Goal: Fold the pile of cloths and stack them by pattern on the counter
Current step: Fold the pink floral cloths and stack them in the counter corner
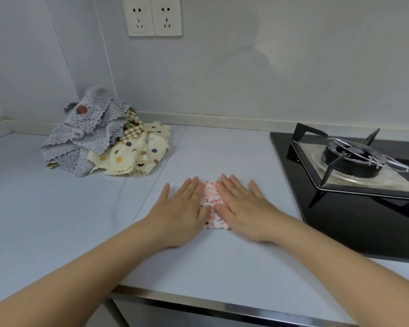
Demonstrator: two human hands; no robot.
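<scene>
A small folded pink-speckled cloth lies flat on the bench, near its front edge and just left of the gas hob. The left hand and the right hand both lie palm down on it with straight fingers. The left covers the cloth's left part and the right covers its right part, so only a narrow strip of fabric shows between them, along with a corner at the near edge. Each grip is released: neither hand curls round or pinches the cloth, which sits under the palms. The pile of unfolded cloths sits well apart at the rear left, against the wall. In it a grey dotted cloth lies on top, a cream spotted cloth below it, and a checked cloth between them
</scene>
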